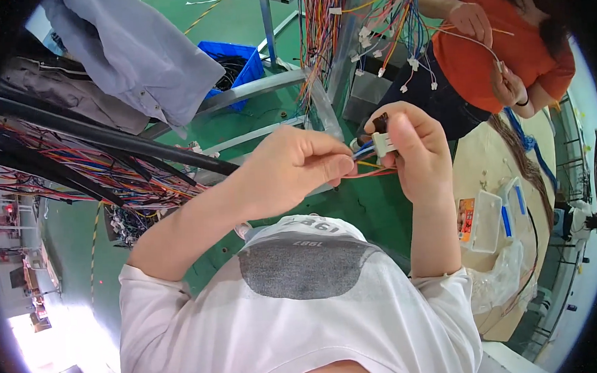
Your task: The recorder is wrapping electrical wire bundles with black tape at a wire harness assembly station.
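Note:
My right hand (420,154) grips a white plastic wire connector (381,144) between thumb and fingers. A small dark brown piece (380,121) shows just above the connector, by the same fingers; its kind is unclear. Several thin wires (372,170), red, yellow and blue, run from the connector toward my left hand (297,167). The left thumb and forefinger are pinched together on those wires, close beside the connector. Both hands are raised in front of my chest, a short gap apart.
Bundles of coloured wires (81,164) lie along a black bar (106,132) at left, where a grey shirt (136,53) hangs. A blue crate (250,69) holds black cable. Opposite, a person in orange (468,69) handles wires. A table (473,164) at right bears a clear plastic box (484,223).

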A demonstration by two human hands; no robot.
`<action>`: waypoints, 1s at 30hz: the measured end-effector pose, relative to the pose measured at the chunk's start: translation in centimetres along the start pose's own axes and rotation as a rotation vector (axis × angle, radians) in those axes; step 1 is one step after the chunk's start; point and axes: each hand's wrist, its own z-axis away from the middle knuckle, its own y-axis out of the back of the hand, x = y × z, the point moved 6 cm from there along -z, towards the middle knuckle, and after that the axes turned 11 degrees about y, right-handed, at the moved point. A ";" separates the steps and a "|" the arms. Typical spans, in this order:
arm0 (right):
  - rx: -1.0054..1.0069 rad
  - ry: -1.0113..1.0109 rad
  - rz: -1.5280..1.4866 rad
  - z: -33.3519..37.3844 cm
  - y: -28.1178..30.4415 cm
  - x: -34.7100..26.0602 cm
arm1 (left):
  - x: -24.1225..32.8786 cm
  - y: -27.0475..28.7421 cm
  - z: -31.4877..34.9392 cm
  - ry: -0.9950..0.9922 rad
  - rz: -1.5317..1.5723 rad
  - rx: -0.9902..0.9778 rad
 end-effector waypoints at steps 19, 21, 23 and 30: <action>-0.065 0.246 0.502 -0.6 0.8 -4.2 | 1.9 0.9 1.8 -0.209 0.311 0.073; -0.058 0.289 0.559 -1.6 0.4 -6.0 | 2.1 0.8 2.0 -0.154 0.192 0.075; -0.394 0.557 0.938 -2.2 -2.4 -7.0 | 2.4 0.5 2.2 -0.143 0.153 0.063; -0.468 0.174 0.832 -3.3 -2.1 -6.1 | 0.8 1.2 1.6 -0.258 -0.224 0.255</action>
